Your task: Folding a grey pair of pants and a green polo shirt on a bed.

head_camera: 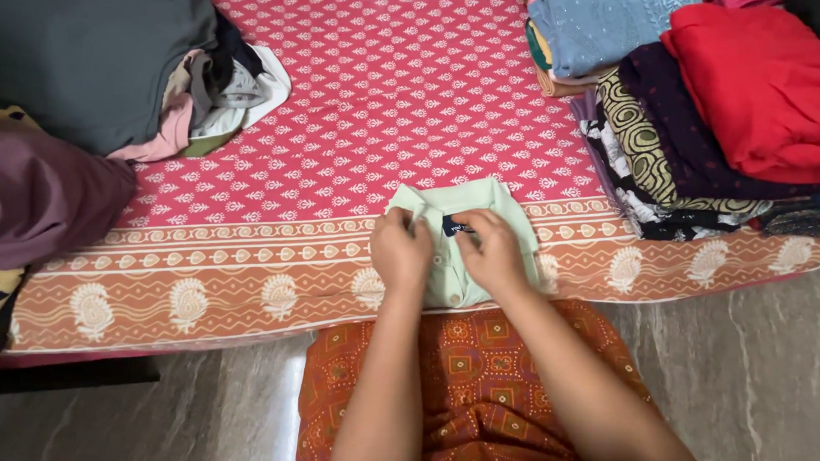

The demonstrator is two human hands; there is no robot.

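Note:
A folded pale green shirt (494, 211) with a dark neck label lies on the red and orange printed bedsheet (388, 91), near the bed's front edge. My left hand (400, 250) pinches the collar on the left side of the label. My right hand (497, 253) presses on the shirt just right of the label. Both forearms reach forward over my orange patterned clothing (477, 390).
A stack of folded clothes (710, 115), topped by a red garment and a blue one, sits at the back right. A loose heap of unfolded clothes (85, 78) in grey, maroon and white fills the left side. Grey stone floor (773, 366) lies below the bed.

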